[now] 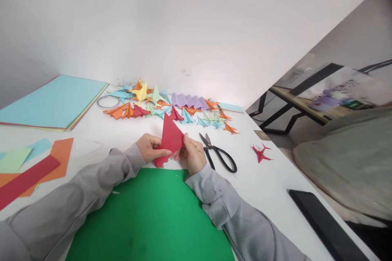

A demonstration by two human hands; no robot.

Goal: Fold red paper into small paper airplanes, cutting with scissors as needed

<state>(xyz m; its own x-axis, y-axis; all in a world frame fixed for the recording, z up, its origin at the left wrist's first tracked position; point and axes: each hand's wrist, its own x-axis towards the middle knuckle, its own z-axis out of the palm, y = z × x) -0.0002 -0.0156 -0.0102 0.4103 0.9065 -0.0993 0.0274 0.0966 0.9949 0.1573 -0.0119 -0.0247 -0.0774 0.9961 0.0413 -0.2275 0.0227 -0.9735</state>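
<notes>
A red sheet of folded paper [171, 132] is held up between my two hands, just past the far edge of a green sheet [147, 216]. My left hand [150, 148] grips its lower left side, thumb lying across the front. On the right edge, my right hand [193, 153] pinches the paper between thumb and fingers; some of those fingertips are hidden behind it. Black-handled scissors [214, 151] lie with blades parted just right of my right hand. Behind the red paper spreads a row of small folded paper figures [141, 94] in several colours.
Large coloured sheets [55, 100] are stacked at the back left, near a wire ring [108, 101]. Paper offcuts [58, 159] lie at the left. A red paper figure [261, 153] and a black flat device [321, 220] sit toward the right table edge.
</notes>
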